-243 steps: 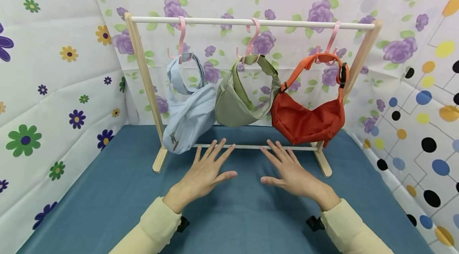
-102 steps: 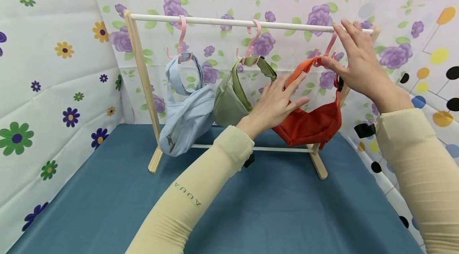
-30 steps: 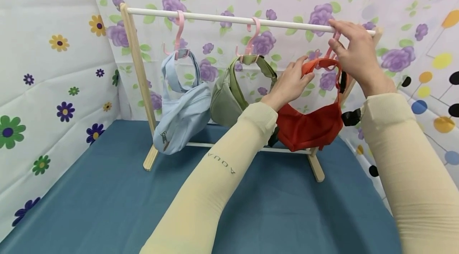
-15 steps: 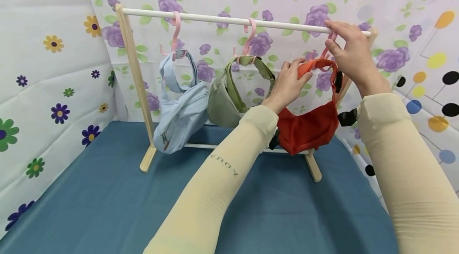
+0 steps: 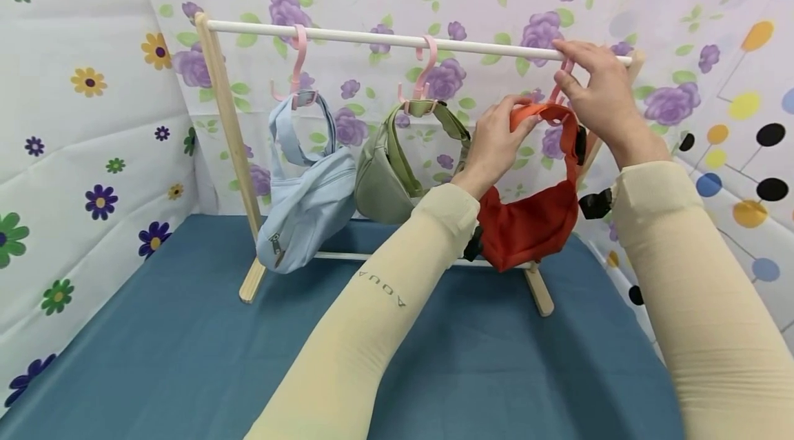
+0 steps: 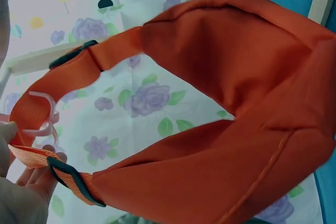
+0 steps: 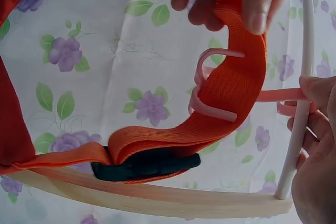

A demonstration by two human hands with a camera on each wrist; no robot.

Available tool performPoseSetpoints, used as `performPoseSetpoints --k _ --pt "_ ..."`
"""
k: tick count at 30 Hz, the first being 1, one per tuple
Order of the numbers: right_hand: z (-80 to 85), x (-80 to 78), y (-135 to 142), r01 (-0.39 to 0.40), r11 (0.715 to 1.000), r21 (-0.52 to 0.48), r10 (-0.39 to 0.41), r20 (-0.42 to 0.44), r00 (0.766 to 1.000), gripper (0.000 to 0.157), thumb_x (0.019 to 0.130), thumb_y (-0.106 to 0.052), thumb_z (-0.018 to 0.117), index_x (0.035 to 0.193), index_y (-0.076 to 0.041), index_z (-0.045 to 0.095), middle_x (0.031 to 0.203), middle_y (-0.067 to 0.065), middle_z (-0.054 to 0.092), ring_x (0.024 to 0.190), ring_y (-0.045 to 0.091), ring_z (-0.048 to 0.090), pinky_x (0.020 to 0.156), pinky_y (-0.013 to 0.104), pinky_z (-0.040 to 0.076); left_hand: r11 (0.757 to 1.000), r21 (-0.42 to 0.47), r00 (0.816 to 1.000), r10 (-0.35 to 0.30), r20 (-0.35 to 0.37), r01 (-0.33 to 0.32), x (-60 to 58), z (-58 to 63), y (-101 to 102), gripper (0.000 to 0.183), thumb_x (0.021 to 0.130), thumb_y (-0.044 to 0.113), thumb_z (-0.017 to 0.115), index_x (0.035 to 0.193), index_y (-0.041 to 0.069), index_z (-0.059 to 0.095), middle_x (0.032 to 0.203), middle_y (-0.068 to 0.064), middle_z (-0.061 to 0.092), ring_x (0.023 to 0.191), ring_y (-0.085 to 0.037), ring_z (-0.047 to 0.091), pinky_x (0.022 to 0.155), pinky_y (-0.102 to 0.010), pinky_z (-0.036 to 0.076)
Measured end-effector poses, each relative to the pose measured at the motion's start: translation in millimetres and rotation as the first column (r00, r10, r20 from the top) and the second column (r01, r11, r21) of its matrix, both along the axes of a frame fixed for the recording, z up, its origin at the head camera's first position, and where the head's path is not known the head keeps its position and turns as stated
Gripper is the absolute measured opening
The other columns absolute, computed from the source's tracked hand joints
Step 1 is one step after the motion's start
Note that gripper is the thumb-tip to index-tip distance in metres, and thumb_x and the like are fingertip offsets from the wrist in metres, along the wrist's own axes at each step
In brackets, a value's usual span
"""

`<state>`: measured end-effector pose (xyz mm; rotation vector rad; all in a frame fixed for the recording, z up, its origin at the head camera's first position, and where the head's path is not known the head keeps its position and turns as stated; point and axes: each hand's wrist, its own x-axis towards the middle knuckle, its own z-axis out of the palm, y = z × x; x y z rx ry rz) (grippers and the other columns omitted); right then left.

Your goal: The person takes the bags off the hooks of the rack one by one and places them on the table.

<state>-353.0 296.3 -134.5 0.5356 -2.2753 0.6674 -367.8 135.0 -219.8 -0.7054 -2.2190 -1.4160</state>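
Left hand (image 5: pixel 495 143) pinches strap (image 7: pixel 245 74) of red bag (image 5: pixel 527 221), hung near right end of white rail (image 5: pixel 372 38). Right hand (image 5: pixel 600 87) pinches pink hook (image 7: pixel 278 95) at rail. Strap could snag on prongs (image 7: pixel 218 111) if pulled sideways; hook might pop off if lifted.

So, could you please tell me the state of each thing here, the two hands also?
Red bag, hanging by its orange strap from a pink hook
Green bag, hanging by its strap
Blue bag, hanging, tilted
Rack, standing
Left hand, pinching the orange strap
Right hand, gripping that pink hook at the white rod
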Motion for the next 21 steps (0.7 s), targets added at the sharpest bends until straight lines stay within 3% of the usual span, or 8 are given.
performPoseSetpoints --k 14,21 --pt "1.0 2.1 2.1 0.006 1.000 -0.002 -0.006 0.023 1.000 0.048 0.102 -0.001 0.064 0.149 -0.008 0.058 0.151 0.018 0.055 0.142 0.040 0.045 0.121 0.049 0.025 0.998 0.066 0.995 0.018 -0.100 -0.012 9.1 10.8 14.3 0.033 0.106 0.031 0.064 0.135 0.017 0.066 0.123 -0.001 0.066 0.099 -0.009 0.057 0.078 -0.015 0.046" --pt "2.0 1.0 1.9 -0.005 1.000 0.004 0.005 0.017 1.000 0.047 0.101 0.000 0.065 0.147 -0.006 0.059 0.150 0.019 0.056 0.142 0.040 0.046 0.121 0.049 0.026 0.995 0.090 0.991 -0.024 -0.132 0.036 13.3 13.7 16.5 0.031 0.104 0.029 0.067 0.132 0.015 0.067 0.118 0.001 0.066 0.101 -0.007 0.056 0.080 -0.013 0.046"
